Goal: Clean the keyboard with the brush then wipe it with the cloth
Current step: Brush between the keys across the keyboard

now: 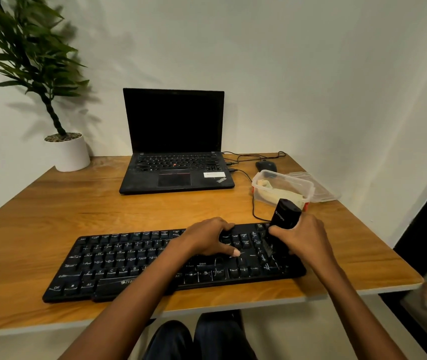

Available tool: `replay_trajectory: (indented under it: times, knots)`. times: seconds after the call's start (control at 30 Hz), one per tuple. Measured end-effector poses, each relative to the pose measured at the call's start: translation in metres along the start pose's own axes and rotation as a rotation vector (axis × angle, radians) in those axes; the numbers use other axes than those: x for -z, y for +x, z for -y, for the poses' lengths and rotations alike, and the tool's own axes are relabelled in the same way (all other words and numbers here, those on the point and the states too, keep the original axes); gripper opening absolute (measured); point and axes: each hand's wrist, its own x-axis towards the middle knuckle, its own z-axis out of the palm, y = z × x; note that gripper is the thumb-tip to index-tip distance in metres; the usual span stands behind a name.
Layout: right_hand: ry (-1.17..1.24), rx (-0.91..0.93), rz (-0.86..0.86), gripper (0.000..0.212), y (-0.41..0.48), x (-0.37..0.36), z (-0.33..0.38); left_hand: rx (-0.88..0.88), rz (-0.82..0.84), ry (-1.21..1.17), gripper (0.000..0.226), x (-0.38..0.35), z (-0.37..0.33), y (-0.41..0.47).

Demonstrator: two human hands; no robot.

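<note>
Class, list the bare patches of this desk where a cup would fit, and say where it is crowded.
Bare: the left of the desk, bordered by pot, laptop and keyboard; the strip between laptop and keyboard; the narrow strip before the keyboard. Crowded: back right, with mouse, cables, box and lid, near the right hand holding the brush.

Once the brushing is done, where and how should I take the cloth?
Pinch the cloth at its raised lump at the left end of the tub, coming straight down from above. The tub is open, its lid beside it, and its walls block any side approach; the lump stands highest, so it is probably easiest to catch.
</note>
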Motion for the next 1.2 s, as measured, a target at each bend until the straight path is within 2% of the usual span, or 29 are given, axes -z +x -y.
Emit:
replay_trajectory:
  times: [0.13,0.3,0.43,0.57,0.7,0.8,0.93,1.0,1.1,1.2]
  knots:
    - [-0.064,0.070,-0.089,0.022,-0.003,-0.007,0.007,0.005,0.000,-0.003,0.081,-0.001,0.000,0.000]
    - [-0.031,0.009,0.020,0.021,-0.004,0.006,0.005,-0.001,-0.006,-0.005,0.081,-0.001,0.001,0.001]
    - [-0.034,0.080,-0.072,0.018,-0.012,0.000,0.006,-0.006,-0.007,-0.005,0.081,-0.001,0.001,-0.001]
    - [0.067,-0.022,0.043,0.022,-0.010,0.013,0.002,-0.011,-0.011,-0.004,0.080,-0.001,0.000,-0.002]
    - [0.045,0.055,-0.047,0.021,-0.017,0.009,0.004,-0.008,-0.008,0.002,0.080,0.000,-0.001,-0.003]
    - [0.097,0.037,0.010,0.026,-0.020,0.012,0.003,-0.008,-0.004,-0.002,0.080,0.000,-0.001,-0.003]
    - [0.041,0.061,-0.065,0.023,-0.023,0.008,0.003,-0.007,0.000,0.000,0.080,0.000,-0.001,-0.003]
    - [0.013,0.085,-0.059,0.025,-0.027,0.005,0.005,-0.005,-0.003,-0.005,0.080,0.000,0.000,-0.003]
    - [0.041,0.025,-0.016,0.027,-0.023,0.011,0.003,-0.006,-0.002,-0.012,0.080,0.000,0.000,-0.003]
    - [-0.001,0.048,-0.067,0.022,-0.026,0.005,0.004,-0.001,-0.002,-0.013,0.081,0.000,-0.001,-0.003]
